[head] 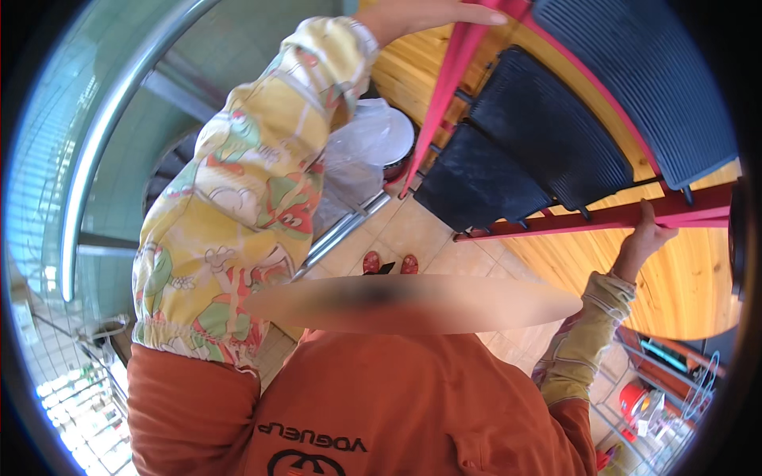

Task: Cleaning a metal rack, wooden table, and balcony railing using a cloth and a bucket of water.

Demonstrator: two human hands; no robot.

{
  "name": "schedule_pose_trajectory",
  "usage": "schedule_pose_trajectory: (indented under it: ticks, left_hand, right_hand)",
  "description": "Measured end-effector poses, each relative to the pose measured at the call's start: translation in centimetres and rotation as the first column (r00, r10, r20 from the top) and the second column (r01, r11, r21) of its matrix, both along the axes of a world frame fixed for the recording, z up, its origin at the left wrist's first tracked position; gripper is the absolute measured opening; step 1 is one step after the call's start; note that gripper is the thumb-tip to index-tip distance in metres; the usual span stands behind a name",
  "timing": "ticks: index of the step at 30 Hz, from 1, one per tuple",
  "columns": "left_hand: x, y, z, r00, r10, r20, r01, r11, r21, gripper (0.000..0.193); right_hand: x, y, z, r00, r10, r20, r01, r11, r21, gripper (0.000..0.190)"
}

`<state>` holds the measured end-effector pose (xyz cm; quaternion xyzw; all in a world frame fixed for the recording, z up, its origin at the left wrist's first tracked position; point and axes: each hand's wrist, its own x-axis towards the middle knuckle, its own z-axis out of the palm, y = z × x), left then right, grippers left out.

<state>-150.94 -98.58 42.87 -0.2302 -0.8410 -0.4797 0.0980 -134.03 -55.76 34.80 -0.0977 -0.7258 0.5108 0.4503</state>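
A red-framed stepladder with ribbed dark plastic steps stands in front of me at the upper right. My right hand is closed around the frame's near rail. At the top, my left hand rests against the far red rail, its thumb along it; how its other fingers lie is hidden. Patterned yellow sleeve covers are on both forearms.
A wooden round table lies beneath and behind the ladder. A glass-topped table with a metal edge is at my left. A white lid and clear plastic sheeting lie between them. Wire racks stand lower right.
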Motion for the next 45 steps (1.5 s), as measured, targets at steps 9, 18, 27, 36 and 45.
schedule_pose_trajectory:
  ticks: [9,18,27,36,45]
  left_hand:
    - [-0.4,1.5,-3.1,0.954,-0.256,0.153,0.160,0.873,0.461,0.044]
    - [1.6,-0.2,-5.3,0.990,-0.127,0.065,0.050,0.732,0.680,0.045]
    - [10.4,8.0,1.4,0.988,-0.128,0.083,0.029,0.692,0.721,0.052]
    - [21.2,25.9,3.2,0.979,-0.196,0.051,0.107,0.716,0.690,0.041]
    - [26.7,42.5,2.5,0.944,-0.300,0.139,0.108,0.677,0.728,0.040]
  right_hand:
    - [2.0,-2.3,0.2,0.986,-0.164,-0.008,0.163,0.982,-0.097,0.065]
    - [4.6,-6.2,3.8,0.995,-0.100,-0.011,0.095,0.973,-0.211,0.070]
    - [12.9,-0.2,9.9,0.986,-0.145,-0.078,0.122,0.963,-0.242,0.069]
    - [24.5,15.3,11.4,0.962,-0.245,-0.124,0.217,0.955,-0.204,0.073]
    - [31.1,30.6,11.1,0.966,-0.244,-0.086,0.211,0.935,-0.286,0.075]
